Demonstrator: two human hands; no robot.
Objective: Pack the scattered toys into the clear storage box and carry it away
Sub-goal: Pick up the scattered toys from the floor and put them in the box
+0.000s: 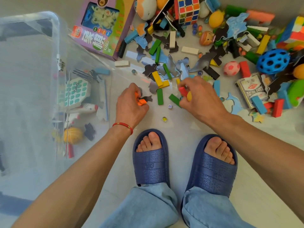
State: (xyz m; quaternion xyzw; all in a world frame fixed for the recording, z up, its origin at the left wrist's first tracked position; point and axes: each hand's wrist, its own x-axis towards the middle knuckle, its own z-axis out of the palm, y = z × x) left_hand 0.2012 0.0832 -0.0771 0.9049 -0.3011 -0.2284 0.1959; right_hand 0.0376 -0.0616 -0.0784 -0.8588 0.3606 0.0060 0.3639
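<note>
The clear storage box (54, 30) stands on the floor at my left, with several toys inside, among them an orange ball (73, 135) and a white board with teal dots (76, 92). My left hand (131, 106) grips orange blocks (141, 101) and a dark puzzle piece (147, 98) just above the floor. My right hand (200, 96) grips a red block (183, 91) and a yellow piece (189, 96). Green blocks (159, 96), yellow blocks (157, 78), a white die (170, 106) and a marble (164, 118) lie between and in front of my hands.
A dense heap of toys fills the floor ahead and to the right: a purple chess box (105, 27), a cube puzzle (188, 9), a blue holed ball (273, 61), a pink ball (231, 68), a playing-card pack (251, 89). My feet in blue slippers (151, 162) stand below my hands.
</note>
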